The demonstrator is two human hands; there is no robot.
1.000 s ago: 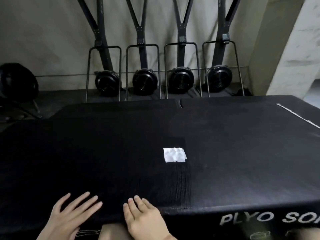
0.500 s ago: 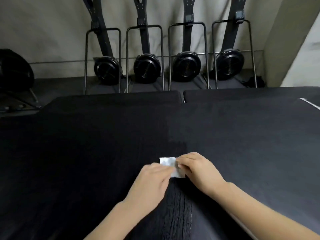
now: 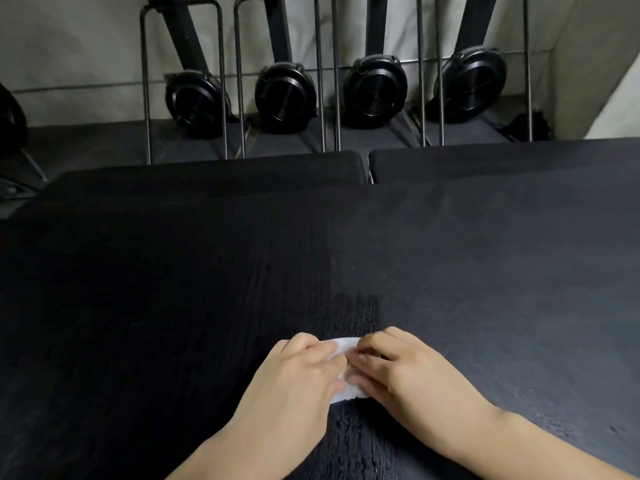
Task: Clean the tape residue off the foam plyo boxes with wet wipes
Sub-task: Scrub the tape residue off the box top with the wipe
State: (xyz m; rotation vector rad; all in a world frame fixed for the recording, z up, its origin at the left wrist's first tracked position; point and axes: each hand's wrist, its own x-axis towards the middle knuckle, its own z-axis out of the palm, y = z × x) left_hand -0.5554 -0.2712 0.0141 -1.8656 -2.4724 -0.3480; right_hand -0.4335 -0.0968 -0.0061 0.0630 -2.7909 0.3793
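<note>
Black foam fills most of the view: the broad top of a plyo box [image 3: 173, 306], matte and lightly textured, reaching from the near edge to a far edge below a pale wall [image 3: 86, 39].

On that top, a little right of its middle and near the viewer, lies a white wet wipe [image 3: 344, 344], folded small and flat against the foam. Both hands sit on it. The left hand [image 3: 298, 382] comes in from the lower left, its fingers curled down and pinching the wipe's left edge. The right hand [image 3: 408, 368] comes in from the lower right, its fingers bent and pressed onto the wipe's right side; the fingertips of the two hands nearly meet over the cloth, and only a strip of white shows between and below them. Whether the wipe is lifted at any corner I cannot tell.

Just beyond the wipe, and again just nearer than it between the forearms, the foam carries a rougher, streaked patch [image 3: 356, 313] of fine parallel lines.

Farther from the wipe, along the box's far edge, the tops of two more black boxes [image 3: 207, 171] stand side by side with a narrow gap between them. Behind them, against the wall, four upright machines with round black flywheel housings [image 3: 285, 98] stand in a row inside thin metal frames.
</note>
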